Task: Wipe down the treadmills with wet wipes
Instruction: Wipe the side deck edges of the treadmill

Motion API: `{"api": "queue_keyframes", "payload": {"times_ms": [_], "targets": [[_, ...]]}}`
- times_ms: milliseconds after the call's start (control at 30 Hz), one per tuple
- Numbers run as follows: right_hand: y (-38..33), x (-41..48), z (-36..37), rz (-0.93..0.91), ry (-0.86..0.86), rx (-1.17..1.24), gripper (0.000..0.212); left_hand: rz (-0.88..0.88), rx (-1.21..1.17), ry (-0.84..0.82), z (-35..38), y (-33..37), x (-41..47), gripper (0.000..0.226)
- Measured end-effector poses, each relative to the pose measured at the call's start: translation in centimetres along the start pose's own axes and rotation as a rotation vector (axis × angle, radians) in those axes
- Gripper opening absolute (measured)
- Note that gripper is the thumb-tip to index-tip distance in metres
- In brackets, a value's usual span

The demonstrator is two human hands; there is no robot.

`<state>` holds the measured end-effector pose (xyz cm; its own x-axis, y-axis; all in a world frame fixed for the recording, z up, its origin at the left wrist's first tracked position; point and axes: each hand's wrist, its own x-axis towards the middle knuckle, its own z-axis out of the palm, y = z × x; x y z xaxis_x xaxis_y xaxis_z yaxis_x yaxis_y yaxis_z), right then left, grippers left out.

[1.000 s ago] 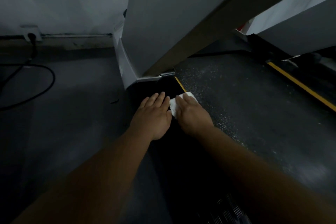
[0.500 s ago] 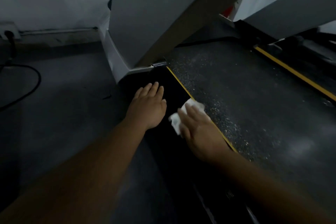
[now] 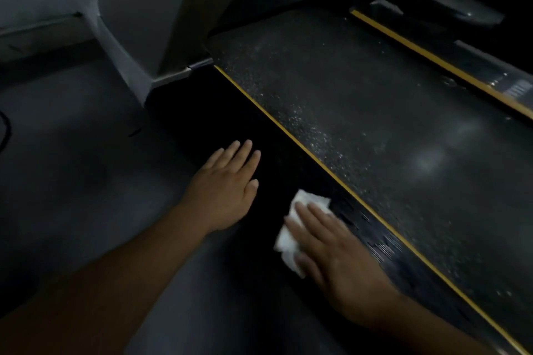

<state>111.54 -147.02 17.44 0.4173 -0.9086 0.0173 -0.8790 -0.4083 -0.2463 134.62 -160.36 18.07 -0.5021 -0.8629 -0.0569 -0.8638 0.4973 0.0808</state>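
A treadmill lies in front of me, with a dusty dark running belt (image 3: pixel 360 112) edged by a thin yellow line and a black left side rail (image 3: pixel 219 112). My right hand (image 3: pixel 334 256) presses a crumpled white wet wipe (image 3: pixel 291 236) flat against this side rail, fingers straight on top of it. My left hand (image 3: pixel 227 184) rests flat on the rail's outer edge, a little ahead and to the left, fingers straight and holding nothing.
The treadmill's grey upright post (image 3: pixel 138 23) rises at the front left of the rail. Dark grey floor (image 3: pixel 72 167) spreads to the left. A second yellow-edged rail (image 3: pixel 450 69) runs along the belt's right side, with another machine behind it.
My right hand has dragged the wipe back along the side rail, away from the upright. My left hand has also slid back along the rail's outer edge.
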Motion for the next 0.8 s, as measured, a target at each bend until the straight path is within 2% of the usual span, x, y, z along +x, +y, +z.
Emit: {"api": "queue_keyframes", "payload": {"times_ms": [133,200,300,433,567,633,800], "targets": [[1.8,0.1,-0.1,0.301,0.099,0.054,0.064,0.139,0.017,0.045,1.6,4.3,-2.1,0.065],[-0.5,-0.4,0.6,0.313,0.090,0.069,0.064,0.178,0.018,0.052,1.5,6.2,-2.9,0.066],[-2.9,-5.4,0.0,0.244,0.106,0.026,0.049,0.219,0.000,-0.072,0.7,8.7,-4.6,0.082],[-3.1,-11.6,-3.4,0.475,0.111,0.148,0.027,0.317,0.013,-0.115,0.2,13.0,-7.5,0.090],[-4.3,-16.3,-4.4,0.625,0.109,-0.035,0.015,0.355,0.020,-0.120,-0.8,16.9,-10.1,0.091],[-4.7,-18.9,-5.7,0.653,0.209,-0.106,0.011,0.378,0.008,-0.096,-2.2,18.8,-10.9,0.090],[-6.7,-26.4,-9.6,0.723,0.319,-0.207,0.014,0.465,-0.021,-0.018,-5.8,24.9,-13.0,0.088]]}}
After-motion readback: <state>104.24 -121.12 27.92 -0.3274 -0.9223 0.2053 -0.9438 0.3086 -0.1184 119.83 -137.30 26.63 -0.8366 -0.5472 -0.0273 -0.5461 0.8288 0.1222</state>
